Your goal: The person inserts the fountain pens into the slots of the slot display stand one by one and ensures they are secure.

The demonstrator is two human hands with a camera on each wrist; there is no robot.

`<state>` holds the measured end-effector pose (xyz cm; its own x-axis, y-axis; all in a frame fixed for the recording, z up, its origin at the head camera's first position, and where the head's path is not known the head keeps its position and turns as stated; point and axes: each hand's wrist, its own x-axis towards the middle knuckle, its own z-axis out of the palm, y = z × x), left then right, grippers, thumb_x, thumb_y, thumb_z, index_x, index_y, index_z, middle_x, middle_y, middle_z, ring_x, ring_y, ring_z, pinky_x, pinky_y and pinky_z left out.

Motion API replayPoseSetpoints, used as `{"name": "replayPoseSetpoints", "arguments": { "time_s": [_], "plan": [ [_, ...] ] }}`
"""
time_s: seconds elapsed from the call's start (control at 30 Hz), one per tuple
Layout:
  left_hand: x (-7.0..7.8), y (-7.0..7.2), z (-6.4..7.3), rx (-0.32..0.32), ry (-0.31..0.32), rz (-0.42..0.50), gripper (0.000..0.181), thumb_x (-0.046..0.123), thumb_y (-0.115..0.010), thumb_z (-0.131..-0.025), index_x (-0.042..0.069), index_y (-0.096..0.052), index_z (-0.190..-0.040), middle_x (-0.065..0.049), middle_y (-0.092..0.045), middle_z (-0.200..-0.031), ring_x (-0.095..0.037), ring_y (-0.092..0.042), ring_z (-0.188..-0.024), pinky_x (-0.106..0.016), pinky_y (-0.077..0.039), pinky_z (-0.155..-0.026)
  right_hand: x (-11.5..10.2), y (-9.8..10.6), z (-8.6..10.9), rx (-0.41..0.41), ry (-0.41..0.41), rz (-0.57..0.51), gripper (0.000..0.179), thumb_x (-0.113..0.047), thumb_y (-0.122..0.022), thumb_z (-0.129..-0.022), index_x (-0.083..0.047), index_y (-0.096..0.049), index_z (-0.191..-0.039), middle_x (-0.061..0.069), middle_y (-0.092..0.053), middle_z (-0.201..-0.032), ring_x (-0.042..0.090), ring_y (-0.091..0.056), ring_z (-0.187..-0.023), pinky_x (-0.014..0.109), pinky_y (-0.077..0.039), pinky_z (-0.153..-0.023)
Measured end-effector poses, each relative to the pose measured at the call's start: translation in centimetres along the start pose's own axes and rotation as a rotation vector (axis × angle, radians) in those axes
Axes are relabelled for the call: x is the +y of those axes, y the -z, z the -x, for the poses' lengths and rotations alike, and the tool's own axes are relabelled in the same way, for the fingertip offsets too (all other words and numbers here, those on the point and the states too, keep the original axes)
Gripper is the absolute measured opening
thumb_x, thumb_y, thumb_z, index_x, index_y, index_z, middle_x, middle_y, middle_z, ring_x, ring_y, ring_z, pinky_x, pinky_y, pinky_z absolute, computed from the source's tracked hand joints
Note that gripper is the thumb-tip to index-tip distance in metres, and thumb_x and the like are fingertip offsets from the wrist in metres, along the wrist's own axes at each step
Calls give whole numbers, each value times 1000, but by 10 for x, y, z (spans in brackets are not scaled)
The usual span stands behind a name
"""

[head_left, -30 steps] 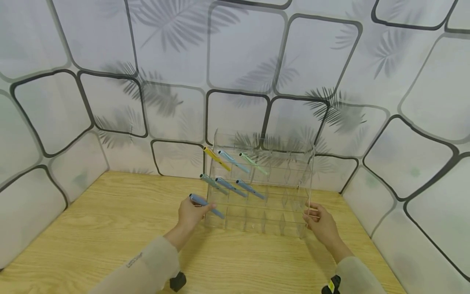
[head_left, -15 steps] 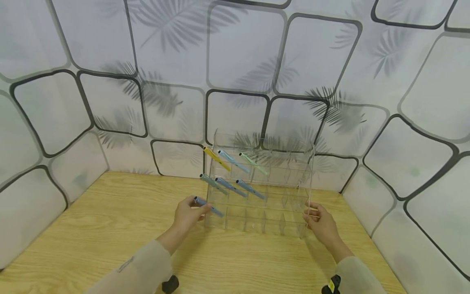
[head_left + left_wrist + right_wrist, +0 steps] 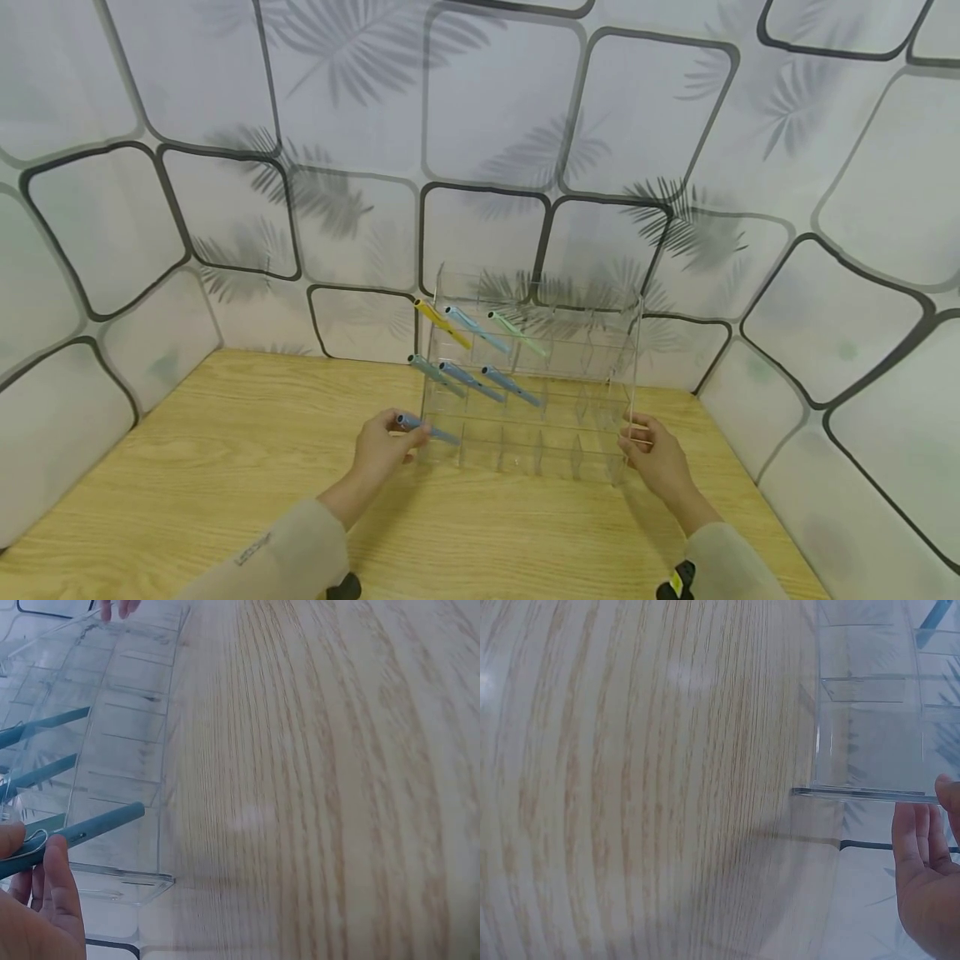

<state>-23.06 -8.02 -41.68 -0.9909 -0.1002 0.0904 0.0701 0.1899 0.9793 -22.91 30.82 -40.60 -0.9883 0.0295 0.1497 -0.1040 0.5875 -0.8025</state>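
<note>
A clear tiered pen rack [image 3: 634, 385] stands on the table against the backdrop. My left hand [image 3: 377, 450] pinches a blue pen [image 3: 444, 436] at the rack's lower left. In the left wrist view the thumb and fingers hold that pen [image 3: 109, 823] by its clip end, and its far end lies over the lowest row of compartments. Whether it touches the rack there I cannot tell. My right hand [image 3: 662, 461] grips the rack's right side panel; in the right wrist view the thumb and fingers [image 3: 907, 840] lie on either side of that panel [image 3: 870, 793].
On the top tier lean a yellow pen [image 3: 442, 323], a light blue pen [image 3: 477, 330] and a light green pen [image 3: 518, 334]. The middle tier holds a teal pen [image 3: 437, 375] and two blue pens. Under everything lies a wood-grain table [image 3: 225, 467].
My left hand has shifted slightly left and lowered the blue pen's clip end, so the pen slopes less steeply. The right hand keeps its hold on the rack.
</note>
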Motion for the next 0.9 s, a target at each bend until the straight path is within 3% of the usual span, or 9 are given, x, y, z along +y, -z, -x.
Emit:
{"name": "replayPoseSetpoints", "arguments": {
  "time_s": [0.2, 0.33, 0.6, 0.9],
  "plan": [
    [2, 2, 0, 4, 17, 10, 19, 12, -75, -84, 0, -62, -92, -10, -62, -92, -21, -67, -76, -31, -57, -62, 1, 0, -1, 5, 3, 4, 44, -4, -59, -94, 5, -42, -134, 29, -55, -120, 36, -60, -101, 28, -57, -74],
    [3, 8, -1, -7, 10, -20, 23, 14, -76, -82, 1, -64, -97, -8, -61, -95, -18, -65, -76, -31, -57, -62, 0, -1, -1, 7, 5, 2, 44, -5, -59, -94, 5, -42, -134, 29, -55, -120, 36, -60, -101, 29, -57, -74],
    [9, 26, -2, -62, -91, -51, 36, 11, -77, -82, 0, -64, -114, -11, -63, -107, -21, -61, -90, -28, -55, -65, -1, 0, -1, 1, -1, -4, 45, -6, -59, -95, 5, -41, -134, 29, -55, -122, 36, -59, -102, 30, -56, -76],
    [10, 31, -1, -78, -171, -31, 28, 3, -72, -84, -3, -67, -111, -16, -66, -111, -27, -64, -95, -26, -56, -67, -1, 0, -1, 8, -3, 4, 45, -5, -60, -94, 5, -42, -134, 29, -56, -120, 35, -61, -100, 30, -57, -74]
  ]
}}
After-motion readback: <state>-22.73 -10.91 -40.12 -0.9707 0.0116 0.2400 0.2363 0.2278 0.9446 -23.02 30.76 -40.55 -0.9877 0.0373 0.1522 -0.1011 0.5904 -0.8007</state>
